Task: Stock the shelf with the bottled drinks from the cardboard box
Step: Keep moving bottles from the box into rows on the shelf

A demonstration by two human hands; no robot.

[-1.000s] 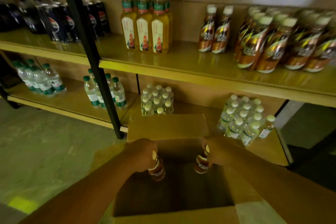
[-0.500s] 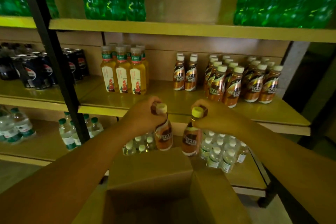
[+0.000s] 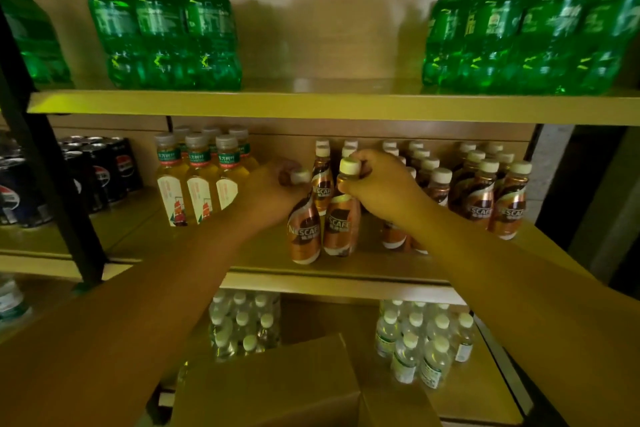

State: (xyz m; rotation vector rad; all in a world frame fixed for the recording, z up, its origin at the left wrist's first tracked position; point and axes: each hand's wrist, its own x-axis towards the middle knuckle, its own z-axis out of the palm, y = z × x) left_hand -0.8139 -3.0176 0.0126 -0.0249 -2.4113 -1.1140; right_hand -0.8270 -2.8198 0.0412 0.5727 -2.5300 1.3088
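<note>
Head view: each hand's grip, left hand and right hand, pinches a near-upright coffee bottle, cap up.

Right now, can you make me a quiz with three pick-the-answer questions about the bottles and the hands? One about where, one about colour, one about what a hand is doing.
1. Where do the green bottles stand?
A. on the shelf above the coffee bottles
B. on the floor
C. inside the cardboard box

2. What colour are the green bottles' caps?
A. red
B. yellow
C. black

3. What is the right hand doing?
A. hanging free
B. lying flat on the shelf
C. holding a coffee bottle by its neck

Answers: 1 A, they line the top shelf, over the brown coffee bottles. 2 B, every cap in view is yellow. 3 C, its fingers curl round the neck just below the pale cap; the left hand holds another coffee bottle beside it.
</note>
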